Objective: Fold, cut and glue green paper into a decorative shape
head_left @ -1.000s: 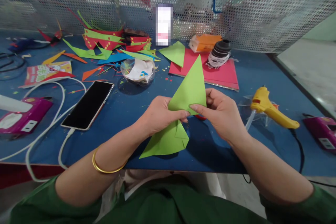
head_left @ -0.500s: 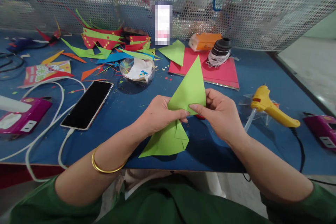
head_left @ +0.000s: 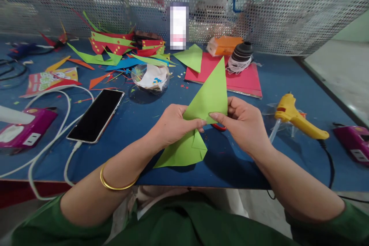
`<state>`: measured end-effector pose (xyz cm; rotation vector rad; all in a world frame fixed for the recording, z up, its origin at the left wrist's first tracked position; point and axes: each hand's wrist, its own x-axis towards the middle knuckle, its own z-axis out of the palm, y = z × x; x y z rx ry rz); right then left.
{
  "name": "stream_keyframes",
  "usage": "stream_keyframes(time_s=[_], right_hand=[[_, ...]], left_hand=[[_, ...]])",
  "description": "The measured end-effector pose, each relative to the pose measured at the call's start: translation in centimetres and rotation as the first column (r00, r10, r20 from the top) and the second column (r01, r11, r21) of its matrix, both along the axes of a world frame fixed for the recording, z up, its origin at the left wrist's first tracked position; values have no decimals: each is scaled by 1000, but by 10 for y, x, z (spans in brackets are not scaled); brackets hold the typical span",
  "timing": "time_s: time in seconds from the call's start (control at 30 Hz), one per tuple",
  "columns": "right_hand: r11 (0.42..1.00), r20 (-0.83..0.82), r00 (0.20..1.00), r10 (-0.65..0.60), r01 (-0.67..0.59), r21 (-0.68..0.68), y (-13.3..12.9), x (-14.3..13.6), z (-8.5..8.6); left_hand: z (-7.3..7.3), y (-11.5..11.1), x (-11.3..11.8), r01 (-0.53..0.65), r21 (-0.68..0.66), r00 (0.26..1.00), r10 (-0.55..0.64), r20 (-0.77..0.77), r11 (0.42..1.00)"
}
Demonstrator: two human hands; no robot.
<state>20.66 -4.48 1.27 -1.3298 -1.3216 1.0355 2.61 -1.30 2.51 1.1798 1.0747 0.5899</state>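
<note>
Between my hands, above the blue table, is a folded piece of light green paper [head_left: 209, 96] with a pointed upper part and a second flap hanging below. My left hand [head_left: 177, 123] is closed on its left side, thumb lying across the front. On the right edge, my right hand [head_left: 243, 121] pinches the paper between thumb and fingers. Part of a red-rimmed thing [head_left: 219, 127], perhaps a scissors handle, shows on the table behind the paper; the rest is hidden.
A yellow glue gun [head_left: 301, 117] lies at right, a charging phone [head_left: 97, 116] at left. Behind stand a clear bowl [head_left: 138, 78] of scraps, red paper sheets [head_left: 245, 80] under a black spool-like thing [head_left: 241, 52], a green paper triangle [head_left: 191, 57] and decorated paper masks [head_left: 112, 42].
The green paper has shifted slightly up and its tip has tilted a little to the right. More of the red-rimmed thing shows behind it. Both hands keep their hold.
</note>
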Motion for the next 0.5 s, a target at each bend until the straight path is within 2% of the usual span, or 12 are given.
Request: stream_keyframes(time_s=[0.13, 0.33, 0.5], right_hand=[[1000, -26, 1000, -2, 2, 4, 0, -1, 1], [1000, 62, 998, -5, 4, 12, 0, 2, 1], [1000, 17, 1000, -6, 6, 7, 0, 1, 1]], left_hand=[[0, 0, -1, -12, 23, 1000, 12, -1, 1000], [-2, 2, -1, -40, 16, 999, 39, 33, 999], [-2, 2, -1, -30, 13, 999, 30, 36, 999]])
